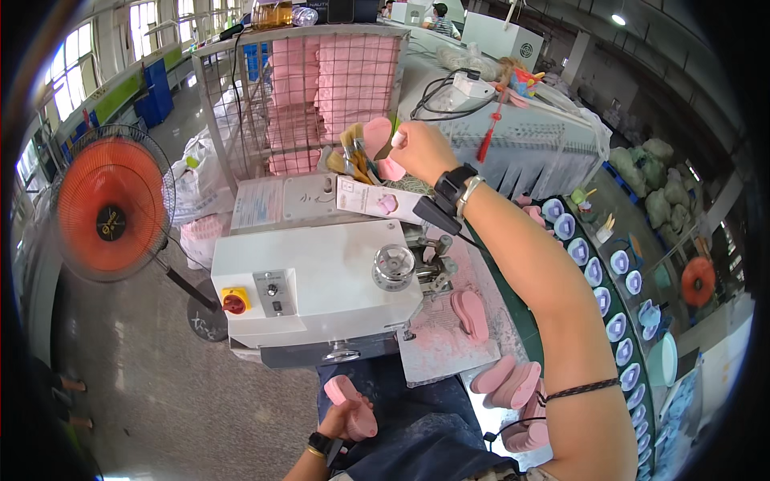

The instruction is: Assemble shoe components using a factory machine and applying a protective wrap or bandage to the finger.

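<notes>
My left hand is low over my lap, its fingers wrapped round a pink foam shoe sole. My right hand is raised beyond the white machine, its fingers curled closed. Something small and white shows at its fingertips; whether that is a held thing or a covered finger I cannot tell. Right beside that hand an upright pink sole shows, next to several brushes. Whether the hand touches this sole is unclear. Another pair of pink soles lies on the machine's dusty work plate.
More pink soles lie at the right by my arm. A wire cage with stacked pink pieces stands behind the machine. On the left is an orange fan. A green conveyor with several pale items runs along the right.
</notes>
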`<state>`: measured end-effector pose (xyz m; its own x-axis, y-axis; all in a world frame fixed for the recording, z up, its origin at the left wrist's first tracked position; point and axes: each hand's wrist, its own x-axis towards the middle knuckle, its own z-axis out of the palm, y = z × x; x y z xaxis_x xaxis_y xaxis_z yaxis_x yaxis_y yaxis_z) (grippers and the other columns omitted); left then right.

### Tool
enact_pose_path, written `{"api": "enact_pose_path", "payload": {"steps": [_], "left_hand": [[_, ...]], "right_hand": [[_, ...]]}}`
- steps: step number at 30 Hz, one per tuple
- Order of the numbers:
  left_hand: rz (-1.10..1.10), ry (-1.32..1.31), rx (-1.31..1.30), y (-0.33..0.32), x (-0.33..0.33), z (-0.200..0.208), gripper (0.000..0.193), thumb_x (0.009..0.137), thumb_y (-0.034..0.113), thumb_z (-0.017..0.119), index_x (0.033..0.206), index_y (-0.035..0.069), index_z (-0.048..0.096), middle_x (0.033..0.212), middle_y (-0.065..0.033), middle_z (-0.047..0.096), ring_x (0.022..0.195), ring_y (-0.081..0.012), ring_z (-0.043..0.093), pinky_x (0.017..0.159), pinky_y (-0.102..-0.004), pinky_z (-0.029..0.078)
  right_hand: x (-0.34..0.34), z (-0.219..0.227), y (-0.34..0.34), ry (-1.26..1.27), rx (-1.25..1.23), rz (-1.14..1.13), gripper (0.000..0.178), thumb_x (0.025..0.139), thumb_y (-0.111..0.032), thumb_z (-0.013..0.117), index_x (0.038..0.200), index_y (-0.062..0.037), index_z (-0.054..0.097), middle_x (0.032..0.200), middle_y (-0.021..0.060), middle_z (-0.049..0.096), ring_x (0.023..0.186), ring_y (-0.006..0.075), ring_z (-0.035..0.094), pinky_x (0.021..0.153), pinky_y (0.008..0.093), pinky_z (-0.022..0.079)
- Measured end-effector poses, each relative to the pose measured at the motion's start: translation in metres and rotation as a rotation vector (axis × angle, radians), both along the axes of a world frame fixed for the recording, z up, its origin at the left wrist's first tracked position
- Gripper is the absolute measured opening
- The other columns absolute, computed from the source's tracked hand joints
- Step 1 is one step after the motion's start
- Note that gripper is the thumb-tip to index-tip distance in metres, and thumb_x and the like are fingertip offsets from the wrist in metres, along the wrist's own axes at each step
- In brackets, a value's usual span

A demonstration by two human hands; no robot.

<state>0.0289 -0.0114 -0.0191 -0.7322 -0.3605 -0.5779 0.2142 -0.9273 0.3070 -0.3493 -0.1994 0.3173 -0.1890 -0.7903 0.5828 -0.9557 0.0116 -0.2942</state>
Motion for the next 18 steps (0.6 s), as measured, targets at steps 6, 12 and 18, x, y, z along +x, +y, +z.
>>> {"api": "enact_pose_path", "payload": {"steps": [6, 12, 18], "left_hand": [[0.014, -0.037, -0.019, -0.007, 0.0, 0.002, 0.03, 0.077, 0.005, 0.06, 0.106, 0.003, 0.053, 0.096, -0.0112, 0.059, 0.097, -0.0276, 0.061, 0.084, -0.0429, 0.054], [-0.008, 0.004, -0.011, -0.009, 0.009, -0.01, 0.029, 0.079, 0.006, 0.06, 0.107, 0.005, 0.052, 0.1, -0.0104, 0.059, 0.101, -0.0284, 0.06, 0.089, -0.0444, 0.052], [-0.028, -0.043, -0.02, -0.001, 0.016, -0.011, 0.031, 0.078, 0.007, 0.06, 0.109, 0.001, 0.053, 0.098, -0.0119, 0.06, 0.098, -0.028, 0.062, 0.086, -0.0434, 0.054]], "right_hand": [[0.011, 0.006, -0.032, 0.037, 0.09, 0.027, 0.016, 0.075, -0.011, 0.066, 0.085, 0.0013, 0.068, 0.075, 0.0159, 0.069, 0.071, 0.0288, 0.069, 0.064, 0.0364, 0.055], [0.043, 0.001, -0.041, -0.531, 0.216, 0.141, 0.033, 0.086, -0.021, 0.068, 0.104, 0.0055, 0.059, 0.075, 0.0126, 0.068, 0.053, 0.0173, 0.068, 0.042, 0.0278, 0.052], [0.048, 0.009, 0.055, -0.571, 0.073, 0.183, 0.036, 0.094, -0.025, 0.061, 0.124, -0.0069, 0.056, 0.111, 0.008, 0.062, 0.072, 0.0132, 0.068, 0.052, 0.0239, 0.051]]}}
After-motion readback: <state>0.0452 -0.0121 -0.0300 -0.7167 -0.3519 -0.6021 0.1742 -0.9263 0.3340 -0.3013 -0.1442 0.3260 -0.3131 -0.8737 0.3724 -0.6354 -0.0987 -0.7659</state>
